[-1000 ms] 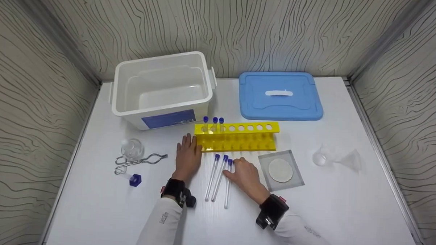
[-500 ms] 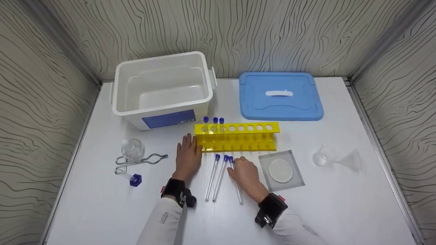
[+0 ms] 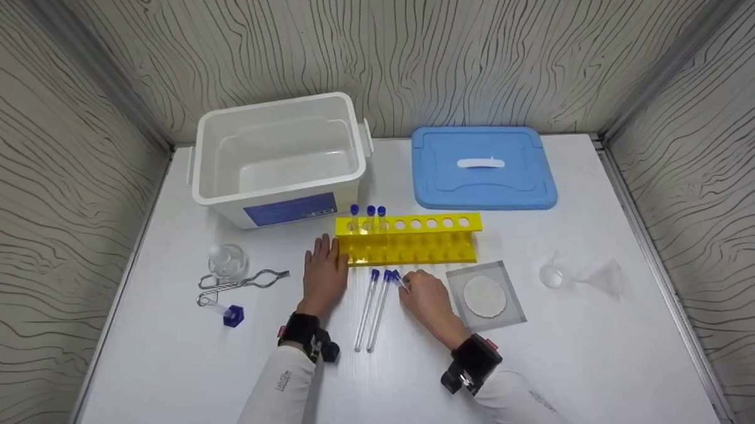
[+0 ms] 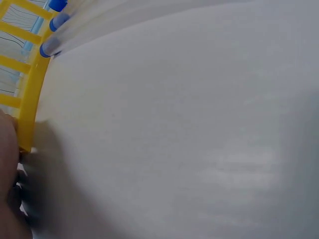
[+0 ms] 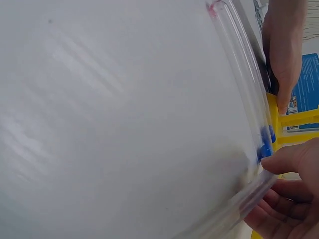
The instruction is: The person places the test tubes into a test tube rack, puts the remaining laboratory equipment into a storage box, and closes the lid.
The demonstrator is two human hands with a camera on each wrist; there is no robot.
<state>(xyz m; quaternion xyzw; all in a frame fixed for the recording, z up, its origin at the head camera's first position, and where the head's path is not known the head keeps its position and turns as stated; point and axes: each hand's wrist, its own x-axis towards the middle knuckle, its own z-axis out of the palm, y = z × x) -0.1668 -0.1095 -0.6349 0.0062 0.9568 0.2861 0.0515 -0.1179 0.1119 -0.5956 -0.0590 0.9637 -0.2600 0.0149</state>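
My right hand [image 3: 426,298] pinches a clear, blue-capped test tube [image 5: 244,204] between thumb and fingers. In the head view only its capped end shows; the hand hides the rest. Two more capped test tubes, one on the left [image 3: 366,312] and one on the right [image 3: 379,312], lie side by side on the table to the left of that hand. Behind them stands a yellow test tube rack [image 3: 407,254] with three blue-capped tubes upright at its left end. My left hand [image 3: 323,279] lies against the rack's left end, fingers extended forward.
A white bin [image 3: 277,196] and its blue lid [image 3: 484,184] stand at the back. To the left are a small glass vessel [image 3: 227,261], metal tongs [image 3: 243,282] and a blue-based piece [image 3: 233,316]. A grey square mesh [image 3: 515,305] and a clear funnel [image 3: 604,279] lie right.
The rightmost loose tube has swung its rounded end rightward, away from the other two, and now lies mostly under my right hand. My left hand keeps its place by the rack.
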